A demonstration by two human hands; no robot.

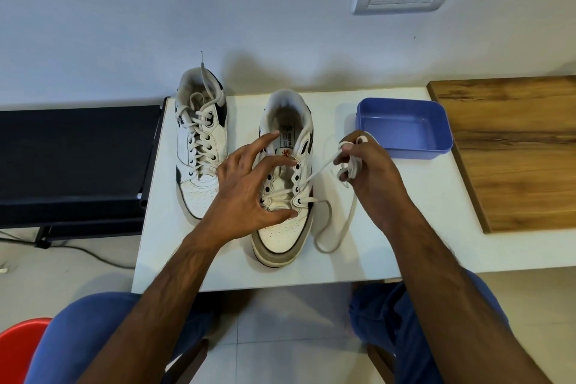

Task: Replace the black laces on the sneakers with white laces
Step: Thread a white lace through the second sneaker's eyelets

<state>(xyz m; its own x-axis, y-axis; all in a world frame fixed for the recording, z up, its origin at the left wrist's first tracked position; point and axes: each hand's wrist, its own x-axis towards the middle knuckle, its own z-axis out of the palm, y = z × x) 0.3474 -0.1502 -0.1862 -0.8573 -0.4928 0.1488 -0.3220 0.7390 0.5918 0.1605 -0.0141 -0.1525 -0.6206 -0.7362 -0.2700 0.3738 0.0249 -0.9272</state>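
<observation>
Resting spread-fingered on near sneaker [285, 171], left hand [246, 187] steadies it; toe toward person, heel toward wall. Right hand [367, 165] grips bunched white lace [314, 176], seemingly threaded through lower eyelets.

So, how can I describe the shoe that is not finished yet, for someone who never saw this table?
On the white table, find the blue tub. The shoe nearest it is the one: only its lowest holes are laced.

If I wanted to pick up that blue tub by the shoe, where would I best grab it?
Probably by the near long wall of the blue tub, coming straight down from above: it sits upright and open with nothing in it, so fingers can pinch over the rim. The right hand, holding the white lace, is nearest.
</observation>
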